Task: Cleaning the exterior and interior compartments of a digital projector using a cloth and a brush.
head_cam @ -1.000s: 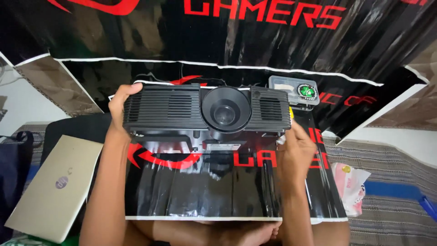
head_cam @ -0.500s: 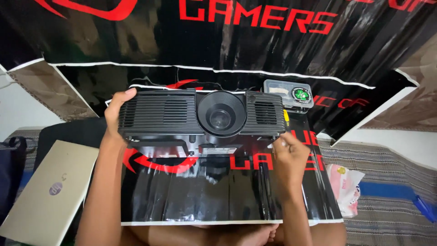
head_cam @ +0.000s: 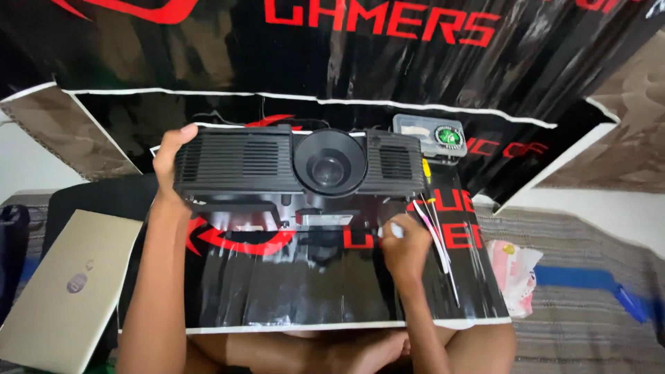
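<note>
Gripping the black projector (head_cam: 299,170) at its 9 o'clock end, the left hand (head_cam: 172,163) has its fingers wrapped over the top corner, thumb side hidden behind the casing. Projector sits tilted up at frame centre, lens facing the camera, underside partly shown, over a glossy black sheet (head_cam: 312,277) with red shapes and lettering and a white edge strip at 6 o'clock.

Right hand (head_cam: 405,246), at 4 o'clock from the lens, is closed loosely into a fist around a small white-tipped item; what it is cannot be made out. It lies just below the projector's lower edge, not clearly touching it.

Thin tools (head_cam: 440,242) with red and yellow ends lie on the sheet just to 3 o'clock of the right hand.

Small grey box (head_cam: 428,133) with a round green-and-white dial at 1 o'clock behind the projector, partly hidden by it.

Large black banner (head_cam: 415,62) with red letters fills 12 o'clock, cut off by the frame.

Closed beige laptop (head_cam: 69,284) at 8 o'clock, corner cut off.

Crumpled white and pink wrapper (head_cam: 516,273) at 4 o'clock on the striped mat (head_cam: 589,325).
</note>
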